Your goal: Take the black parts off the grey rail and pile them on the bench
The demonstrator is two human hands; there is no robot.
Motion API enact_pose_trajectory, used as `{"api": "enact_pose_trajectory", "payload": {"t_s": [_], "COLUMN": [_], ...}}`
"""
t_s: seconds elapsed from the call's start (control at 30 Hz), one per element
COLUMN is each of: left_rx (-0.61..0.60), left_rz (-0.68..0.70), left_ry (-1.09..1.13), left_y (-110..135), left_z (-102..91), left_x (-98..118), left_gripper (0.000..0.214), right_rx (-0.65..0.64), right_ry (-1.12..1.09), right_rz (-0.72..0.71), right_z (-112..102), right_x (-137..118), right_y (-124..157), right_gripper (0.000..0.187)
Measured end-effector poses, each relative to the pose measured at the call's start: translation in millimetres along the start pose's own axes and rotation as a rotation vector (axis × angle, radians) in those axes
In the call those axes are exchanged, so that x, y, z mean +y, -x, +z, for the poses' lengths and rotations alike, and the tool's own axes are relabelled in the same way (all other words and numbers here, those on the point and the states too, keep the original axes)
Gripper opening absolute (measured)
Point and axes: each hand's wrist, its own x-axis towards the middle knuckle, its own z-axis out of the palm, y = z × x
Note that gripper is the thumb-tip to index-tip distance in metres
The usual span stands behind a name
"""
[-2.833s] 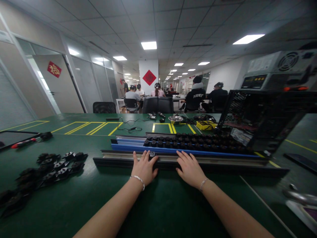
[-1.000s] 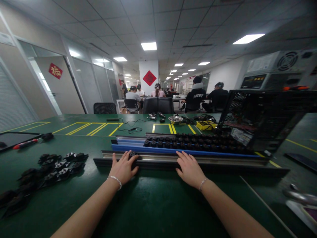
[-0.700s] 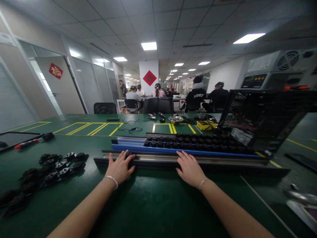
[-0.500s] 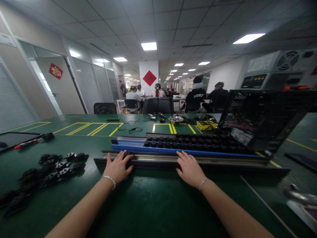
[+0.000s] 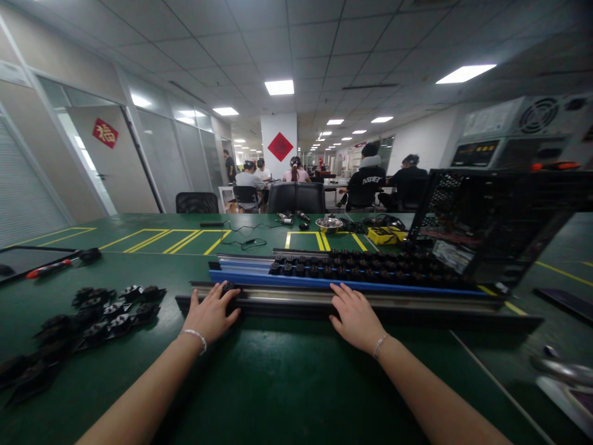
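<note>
A long black rail (image 5: pixel 287 301) with a bright metal channel lies crosswise before me. My left hand (image 5: pixel 209 314) is closed over a small black part (image 5: pixel 228 287) in the rail's channel near its left end; the fingers partly hide this part. Farther right, my right hand (image 5: pixel 356 314) grips the rail, fingers over its top and thumb on the near side. Just behind is a blue-edged rail (image 5: pixel 241 275), with rows of small black parts (image 5: pixel 328 271) standing along it. Loose black parts (image 5: pixel 95 315) lie heaped to the left of my left hand.
An open computer case (image 5: pixel 491 222) stands at the right, topped by a power supply (image 5: pixel 509 117). A metal bowl (image 5: pixel 328 224) and a yellow tray (image 5: pixel 385 234) sit behind the rails. A red-handled screwdriver (image 5: pixel 49 269) lies left. Several people sit at far tables.
My left hand has slid a little to the left along the rail, and the small black part under its fingers has moved with it. My right hand and the rail have stayed put.
</note>
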Motion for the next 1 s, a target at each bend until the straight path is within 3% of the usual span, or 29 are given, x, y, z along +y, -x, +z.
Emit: {"api": "enact_pose_trajectory", "payload": {"t_s": [1.0], "left_rx": [-0.080], "left_rz": [-0.135], "left_ry": [0.004], "left_y": [0.0], "left_z": [-4.1], "left_x": [-35.7], "left_gripper": [0.051], "right_rx": [-0.020], "right_ry": [-0.017], "right_rz": [0.006], "right_z": [-0.8], "right_x": [0.6], "right_y": [-0.7], "right_gripper": [0.021]}}
